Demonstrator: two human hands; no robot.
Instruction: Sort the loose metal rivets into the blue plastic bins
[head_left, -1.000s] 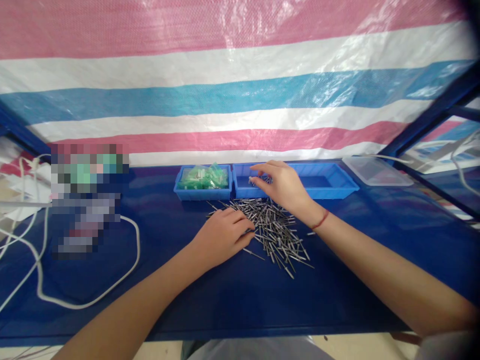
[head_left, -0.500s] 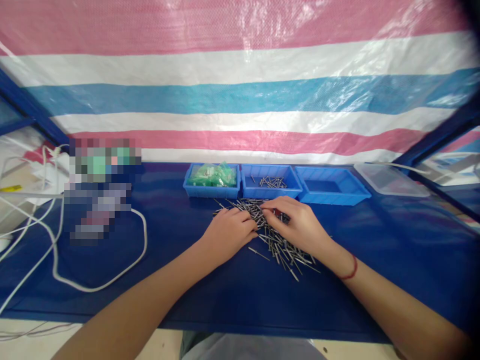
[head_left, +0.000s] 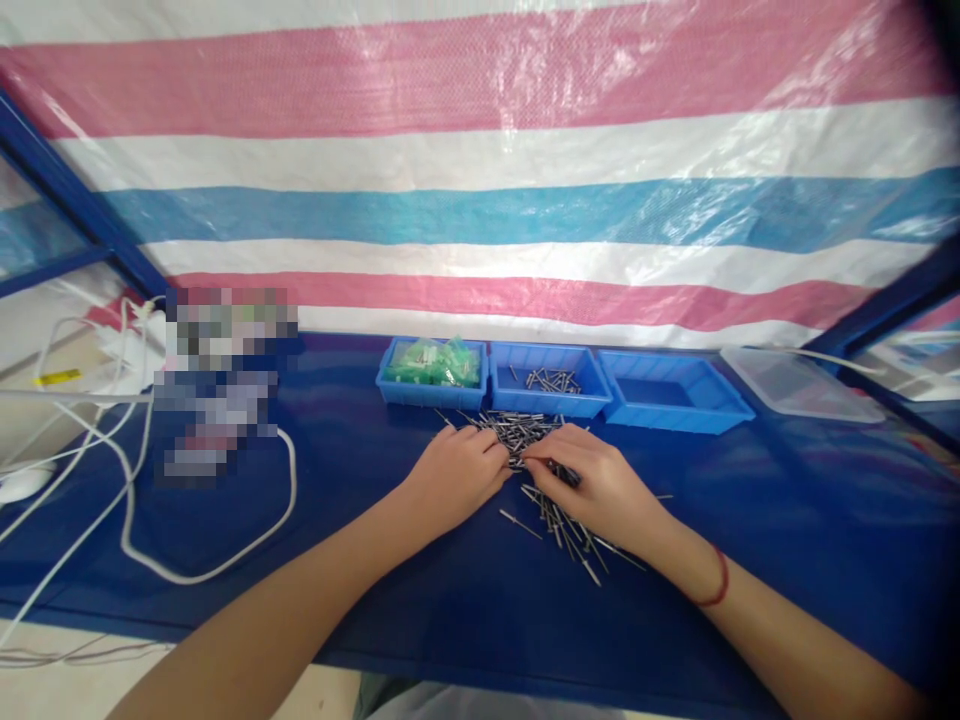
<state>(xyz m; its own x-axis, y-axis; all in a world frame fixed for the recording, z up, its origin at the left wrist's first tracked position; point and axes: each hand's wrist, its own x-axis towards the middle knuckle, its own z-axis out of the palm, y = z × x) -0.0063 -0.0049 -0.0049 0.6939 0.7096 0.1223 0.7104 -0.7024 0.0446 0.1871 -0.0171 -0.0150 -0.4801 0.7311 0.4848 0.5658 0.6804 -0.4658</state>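
Note:
A loose pile of metal pop rivets point(head_left: 517, 428) lies on the blue tabletop, partly covered by both hands. My left hand point(head_left: 456, 480) rests at the pile's left side with its fingers curled and closed; whatever is in them is hidden. From the right, my right hand point(head_left: 604, 485) reaches over the pile, thumb and forefinger pinched together close to the left fingertips. The pinch is at the rivets, but its contents are too small to make out. One single rivet point(head_left: 519, 523) lies apart in front. Behind, a blue bin point(head_left: 551, 405) holds several more rivets point(head_left: 553, 381).
Left of that bin, another blue bin point(head_left: 431, 395) contains green plastic packets point(head_left: 435, 362). A third blue bin point(head_left: 679, 415) stands to the right, beside a translucent lid point(head_left: 802, 385). White cables point(head_left: 291, 480) loop over the table's left side. A striped sheet point(head_left: 480, 215) hangs behind.
My right hand has shifted slightly towards the left one, its fingertips now pinched closer to the left fingers. The rivets near the hands have moved a little. The camera view has shifted slightly.

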